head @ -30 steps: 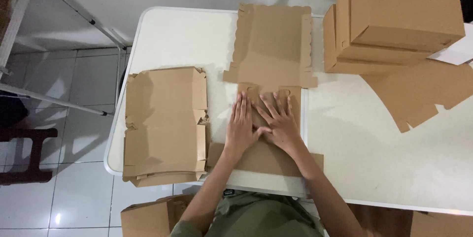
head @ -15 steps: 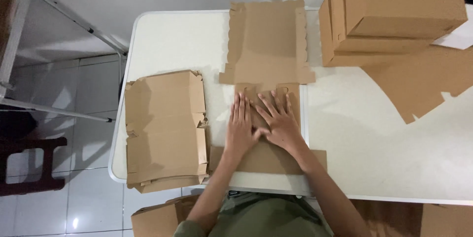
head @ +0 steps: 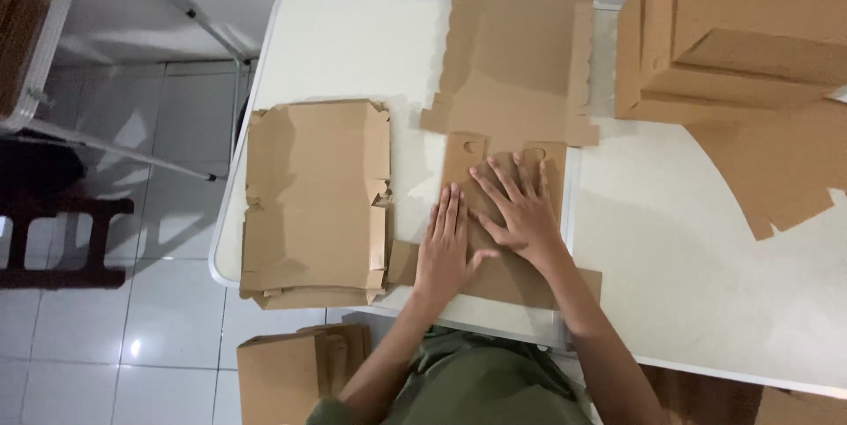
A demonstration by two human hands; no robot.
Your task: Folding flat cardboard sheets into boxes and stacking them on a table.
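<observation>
Little has shifted: both hands stay flat, fingers spread, gripping nothing. Left hand and right hand press the cardboard sheet at the desk front edge. Uneven pressure risks a crooked crease.

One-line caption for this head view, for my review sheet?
Both hands, left and right, press flat on an unfolded cardboard blank on a white table, beside a stack of blanks.
</observation>
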